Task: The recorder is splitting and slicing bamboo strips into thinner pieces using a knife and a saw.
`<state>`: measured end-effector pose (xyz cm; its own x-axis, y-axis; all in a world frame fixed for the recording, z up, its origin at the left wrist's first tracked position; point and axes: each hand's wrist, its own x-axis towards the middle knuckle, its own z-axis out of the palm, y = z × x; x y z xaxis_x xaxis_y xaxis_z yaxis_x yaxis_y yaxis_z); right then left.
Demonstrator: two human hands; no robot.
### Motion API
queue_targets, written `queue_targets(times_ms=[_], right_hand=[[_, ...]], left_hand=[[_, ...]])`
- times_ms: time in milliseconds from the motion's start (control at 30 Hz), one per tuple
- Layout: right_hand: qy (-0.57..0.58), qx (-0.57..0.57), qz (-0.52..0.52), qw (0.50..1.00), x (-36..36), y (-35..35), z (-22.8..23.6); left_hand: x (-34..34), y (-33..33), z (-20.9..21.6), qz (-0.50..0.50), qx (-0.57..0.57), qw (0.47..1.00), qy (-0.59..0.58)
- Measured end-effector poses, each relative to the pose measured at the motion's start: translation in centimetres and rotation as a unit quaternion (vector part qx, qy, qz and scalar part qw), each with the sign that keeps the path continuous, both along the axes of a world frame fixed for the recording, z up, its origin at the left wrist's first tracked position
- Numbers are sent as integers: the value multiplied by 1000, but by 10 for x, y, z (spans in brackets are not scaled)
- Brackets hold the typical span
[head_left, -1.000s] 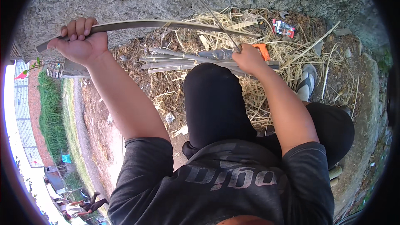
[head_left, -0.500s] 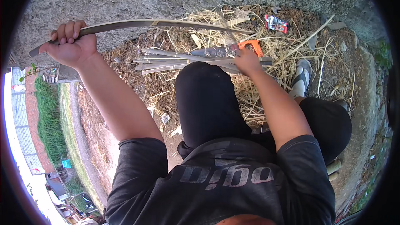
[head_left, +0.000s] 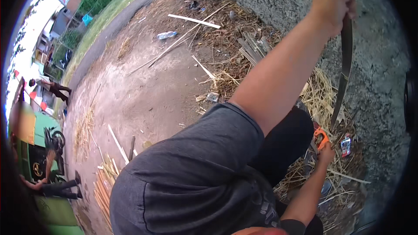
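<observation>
**Bamboo strip held raised, orange tool at its lower end**

Grey-green bamboo strip [head_left: 344, 67], long, thin and slightly bowed, runs from the left hand [head_left: 333, 0] at upper right down to the straw. Left hand: fingers wrapped tight around the strip's top end, arm raised. Right hand [head_left: 325, 152]: closed on the orange-handled tool [head_left: 321, 137], which sits at the strip's lower end; exact contact unclear. Dry yellow straw litter [head_left: 320, 91] lies beneath, against a rough grey concrete wall [head_left: 278, 0]. Flat grey split slats [head_left: 252, 45] are piled nearby. Bare packed earth [head_left: 143, 100] holds a pale wooden stick [head_left: 193, 21] and a clear plastic bottle [head_left: 166, 35]. Tan cut sticks [head_left: 104, 187] are bundled at lower left. The dark grey shirt shoulder blocks the middle.
</observation>
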<state>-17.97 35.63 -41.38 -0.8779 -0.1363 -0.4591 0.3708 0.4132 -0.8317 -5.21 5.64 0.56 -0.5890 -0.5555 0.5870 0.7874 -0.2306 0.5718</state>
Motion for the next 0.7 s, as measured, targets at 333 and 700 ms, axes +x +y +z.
queue_targets(times_ms=[333,700], right_hand=[[23,-216,99,971,37,-49,146],[19,-127,240,962,52,-48,174]], left_hand=[[12,-16,-10,56,-18,997,55],[19,-9,-5,-4,-19,998,63]])
